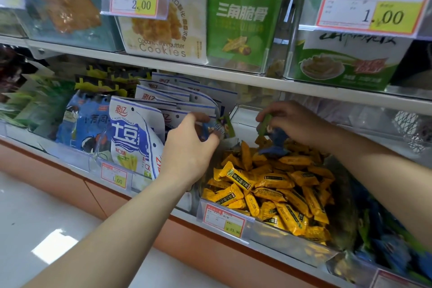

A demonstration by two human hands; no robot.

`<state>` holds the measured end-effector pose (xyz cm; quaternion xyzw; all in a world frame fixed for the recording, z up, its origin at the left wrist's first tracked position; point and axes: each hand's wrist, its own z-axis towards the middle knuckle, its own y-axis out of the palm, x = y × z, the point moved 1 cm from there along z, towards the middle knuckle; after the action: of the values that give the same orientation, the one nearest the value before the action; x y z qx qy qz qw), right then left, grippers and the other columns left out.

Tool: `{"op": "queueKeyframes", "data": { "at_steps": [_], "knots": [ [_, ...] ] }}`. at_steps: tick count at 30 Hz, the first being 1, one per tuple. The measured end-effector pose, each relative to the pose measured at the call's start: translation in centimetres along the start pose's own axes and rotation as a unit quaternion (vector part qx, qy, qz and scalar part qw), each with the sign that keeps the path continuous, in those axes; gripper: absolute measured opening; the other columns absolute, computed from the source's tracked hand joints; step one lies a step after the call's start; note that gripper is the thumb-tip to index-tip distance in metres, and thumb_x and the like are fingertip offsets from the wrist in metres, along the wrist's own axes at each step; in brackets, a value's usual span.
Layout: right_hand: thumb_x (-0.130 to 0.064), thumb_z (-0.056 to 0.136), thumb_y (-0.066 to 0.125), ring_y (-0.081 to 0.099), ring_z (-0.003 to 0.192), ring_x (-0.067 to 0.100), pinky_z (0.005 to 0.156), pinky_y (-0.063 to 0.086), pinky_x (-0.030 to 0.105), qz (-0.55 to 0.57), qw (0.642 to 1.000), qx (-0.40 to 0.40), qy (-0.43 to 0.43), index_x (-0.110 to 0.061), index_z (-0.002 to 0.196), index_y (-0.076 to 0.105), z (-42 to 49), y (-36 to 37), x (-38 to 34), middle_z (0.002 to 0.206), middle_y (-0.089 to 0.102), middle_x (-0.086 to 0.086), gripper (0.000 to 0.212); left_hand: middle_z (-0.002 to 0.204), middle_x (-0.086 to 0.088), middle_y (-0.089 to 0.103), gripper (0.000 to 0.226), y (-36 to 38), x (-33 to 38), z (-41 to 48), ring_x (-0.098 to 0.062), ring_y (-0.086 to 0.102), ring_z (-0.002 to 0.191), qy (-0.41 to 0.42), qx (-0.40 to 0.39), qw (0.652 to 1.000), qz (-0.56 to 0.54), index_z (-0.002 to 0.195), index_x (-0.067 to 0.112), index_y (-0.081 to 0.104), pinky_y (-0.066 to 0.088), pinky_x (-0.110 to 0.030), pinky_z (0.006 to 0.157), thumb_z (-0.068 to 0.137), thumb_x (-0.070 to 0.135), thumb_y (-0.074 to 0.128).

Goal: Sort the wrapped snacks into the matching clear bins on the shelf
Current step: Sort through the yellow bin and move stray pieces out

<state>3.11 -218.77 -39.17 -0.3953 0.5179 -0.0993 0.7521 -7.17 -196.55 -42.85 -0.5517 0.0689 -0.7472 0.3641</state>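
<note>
A clear bin [275, 229] on the lower shelf is heaped with yellow wrapped snacks [275, 184]. My left hand [189, 147] is at the bin's back left corner and grips a small bunch of blue and green wrapped snacks [221, 127]. My right hand [292, 121] hovers over the back of the same bin. It pinches a green wrapped snack [265, 124] and a blue wrapped snack [275, 145] that hangs down onto the yellow heap.
White and blue snack bags [131, 138] fill the bin to the left. Blue wrapped snacks [397, 255] lie in a bin at the right edge. Boxes of cookies [163, 18] and green cartons [243, 30] stand on the shelf above, behind price tags [371, 4].
</note>
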Motion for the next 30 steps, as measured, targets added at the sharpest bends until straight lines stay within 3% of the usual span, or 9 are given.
{"op": "queueKeyframes", "data": {
  "at_steps": [3, 8, 12, 15, 17, 21, 24, 27, 30],
  "knots": [
    [-0.005, 0.097, 0.047, 0.065, 0.094, 0.026, 0.090, 0.050, 0.046, 0.037, 0.996, 0.074, -0.028, -0.035, 0.095, 0.067, -1.3, 0.5, -0.6, 0.103, 0.068, 0.005, 0.036, 0.076, 0.022, 0.065, 0.024, 0.4, 1.6, -0.4, 0.012, 0.060, 0.080, 0.018, -0.013, 0.997, -0.072, 0.097, 0.041, 0.054, 0.042, -0.003, 0.063, 0.085, 0.038, 0.074],
    [-0.038, 0.097, 0.051, 0.060, 0.101, 0.000, 0.085, 0.045, 0.017, 0.151, 0.982, 0.097, -0.052, -0.029, 0.105, 0.067, -5.3, 1.0, -2.4, 0.107, 0.067, -0.012, 0.021, 0.075, 0.006, 0.073, 0.024, 2.7, 4.7, -2.1, -0.005, 0.068, 0.070, 0.024, -0.092, 0.982, -0.163, 0.098, 0.032, 0.057, 0.046, -0.013, 0.062, 0.084, 0.031, 0.077],
    [-0.029, 0.096, 0.060, 0.061, 0.090, -0.005, 0.074, 0.043, 0.008, 0.111, 0.985, 0.125, -0.045, -0.026, 0.099, 0.069, -9.9, -0.2, -1.3, 0.093, 0.068, -0.018, 0.009, 0.078, -0.001, 0.076, 0.029, 5.5, 7.3, -4.1, -0.011, 0.070, 0.067, -0.006, -0.175, 0.953, -0.248, 0.099, 0.019, 0.058, 0.050, -0.025, 0.063, 0.081, 0.025, 0.081],
    [-0.022, 0.096, 0.061, 0.065, 0.095, 0.008, 0.081, 0.049, 0.023, 0.128, 0.979, 0.155, -0.020, -0.028, 0.099, 0.069, -13.6, -2.6, 1.2, 0.097, 0.071, -0.009, 0.010, 0.083, 0.009, 0.075, 0.030, 6.9, 8.4, -4.8, -0.004, 0.070, 0.079, 0.051, -0.185, 0.973, -0.130, 0.094, 0.028, 0.062, 0.055, -0.031, 0.073, 0.077, 0.046, 0.079],
    [-0.019, 0.097, 0.061, 0.064, 0.089, 0.012, 0.081, 0.047, 0.028, 0.117, 0.975, 0.187, -0.006, -0.034, 0.097, 0.067, -15.0, -4.0, 3.0, 0.093, 0.070, -0.004, 0.016, 0.093, 0.013, 0.073, 0.031, 6.8, 8.0, -4.6, -0.006, 0.068, 0.090, 0.100, -0.178, 0.979, -0.030, 0.102, 0.029, 0.063, 0.056, -0.035, 0.082, 0.081, 0.050, 0.073],
    [-0.025, 0.095, 0.061, 0.058, 0.076, -0.002, 0.069, 0.041, 0.011, -0.006, 0.965, 0.256, 0.049, -0.034, 0.084, 0.063, -17.3, -7.3, 7.5, 0.084, 0.067, -0.020, 0.015, 0.130, 0.004, 0.061, 0.054, 7.4, 7.2, -4.4, -0.019, 0.057, 0.118, 0.152, -0.218, 0.957, 0.116, 0.133, 0.030, 0.054, 0.050, -0.040, 0.095, 0.087, 0.055, 0.063],
    [-0.028, 0.099, 0.057, 0.061, 0.088, 0.007, 0.067, 0.038, 0.010, -0.092, 0.969, 0.203, 0.105, -0.032, 0.088, 0.064, -17.7, -8.3, 9.6, 0.090, 0.066, -0.015, 0.014, 0.152, 0.003, 0.042, 0.065, 8.3, 6.6, -4.5, -0.026, 0.046, 0.133, 0.152, -0.275, 0.929, 0.193, 0.146, 0.041, 0.037, 0.046, -0.042, 0.103, 0.088, 0.065, 0.054],
    [-0.030, 0.096, 0.060, 0.056, 0.108, 0.022, 0.086, 0.039, 0.025, -0.199, 0.958, 0.165, 0.120, -0.022, 0.108, 0.071, -17.1, -8.4, 9.8, 0.113, 0.063, 0.003, 0.018, 0.159, 0.007, 0.032, 0.070, 8.7, 6.2, -4.5, -0.025, 0.043, 0.137, 0.158, -0.296, 0.914, 0.226, 0.150, 0.046, 0.025, 0.046, -0.041, 0.104, 0.088, 0.066, 0.052],
    [-0.036, 0.094, 0.059, 0.051, 0.120, 0.021, 0.098, 0.041, 0.033, -0.230, 0.954, 0.165, 0.097, -0.027, 0.114, 0.068, -16.4, -7.8, 7.8, 0.123, 0.059, -0.001, 0.024, 0.155, 0.007, 0.037, 0.072, 8.7, 5.9, -4.3, -0.024, 0.048, 0.132, 0.165, -0.286, 0.914, 0.235, 0.150, 0.047, 0.024, 0.051, -0.040, 0.097, 0.087, 0.065, 0.054]
  ]
}}
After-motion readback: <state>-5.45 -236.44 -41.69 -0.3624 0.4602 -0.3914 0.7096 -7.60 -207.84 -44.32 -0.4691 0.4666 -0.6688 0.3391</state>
